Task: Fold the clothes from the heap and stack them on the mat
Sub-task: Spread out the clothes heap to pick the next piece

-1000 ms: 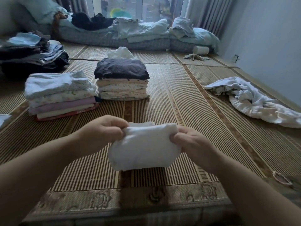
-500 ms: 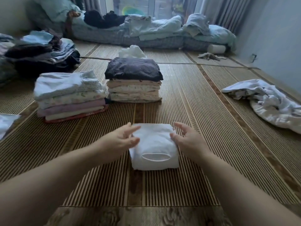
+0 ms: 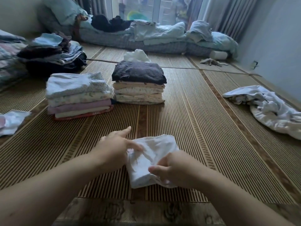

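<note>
White cloth (image 3: 151, 154) on the mat (image 3: 195, 128): right hand (image 3: 174, 170) pinches its five o'clock corner, left hand (image 3: 114, 147) touches nine o'clock, fingers straight.

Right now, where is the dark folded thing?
In the head view, the dark cloth lies on top of the middle stack, just right of the pastel stack.

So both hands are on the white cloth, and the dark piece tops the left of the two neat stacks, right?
Not quite. The head view shows the dark piece topping the right stack, not the left stack. The rest holds: the left hand and the right hand are both on the white cloth.
</note>
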Tool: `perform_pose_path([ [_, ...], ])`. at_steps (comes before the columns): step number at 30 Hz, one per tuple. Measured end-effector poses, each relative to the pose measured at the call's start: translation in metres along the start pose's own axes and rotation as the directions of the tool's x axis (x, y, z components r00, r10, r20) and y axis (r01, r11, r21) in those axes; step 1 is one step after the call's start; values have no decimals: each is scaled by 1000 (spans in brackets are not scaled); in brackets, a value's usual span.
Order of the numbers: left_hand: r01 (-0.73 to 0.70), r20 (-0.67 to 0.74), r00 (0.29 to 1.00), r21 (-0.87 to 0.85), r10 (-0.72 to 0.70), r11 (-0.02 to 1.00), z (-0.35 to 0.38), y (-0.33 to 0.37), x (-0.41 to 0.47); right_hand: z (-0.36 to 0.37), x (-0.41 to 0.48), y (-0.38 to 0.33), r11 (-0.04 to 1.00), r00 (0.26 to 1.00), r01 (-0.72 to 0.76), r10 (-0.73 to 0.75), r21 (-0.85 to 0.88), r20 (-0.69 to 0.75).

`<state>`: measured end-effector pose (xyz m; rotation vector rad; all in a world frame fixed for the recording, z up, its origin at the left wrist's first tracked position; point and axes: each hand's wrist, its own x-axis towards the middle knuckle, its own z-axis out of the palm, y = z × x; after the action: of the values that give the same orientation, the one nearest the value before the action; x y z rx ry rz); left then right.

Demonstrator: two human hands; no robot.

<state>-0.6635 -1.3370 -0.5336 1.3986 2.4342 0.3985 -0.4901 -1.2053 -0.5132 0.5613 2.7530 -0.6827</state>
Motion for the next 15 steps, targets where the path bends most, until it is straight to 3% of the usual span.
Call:
perform_pose_path([
  [2,61,-35,997,-139,-66,988,-4,-5,-3,3,2,5,996,969,-58,71,63,-238],
  [4,163,-34,984,-186,-172,969,-5,-5,-6,3,5,18,974,864,-200,228,110,-448],
  [5,219,-4,975,-173,-223,960,-4,-4,-8,3,7,25,945,834,-294,326,142,-445],
  [8,268,131,961,-240,-242,933,1,10,-14,4,14,35,849,819,-472,522,238,-237],
  [13,281,151,959,-393,-241,875,8,35,-11,3,21,23,852,885,-332,429,405,-179],
  [15,244,107,969,-529,-221,813,7,37,-10,-1,23,22,798,894,-298,426,523,-141],
])
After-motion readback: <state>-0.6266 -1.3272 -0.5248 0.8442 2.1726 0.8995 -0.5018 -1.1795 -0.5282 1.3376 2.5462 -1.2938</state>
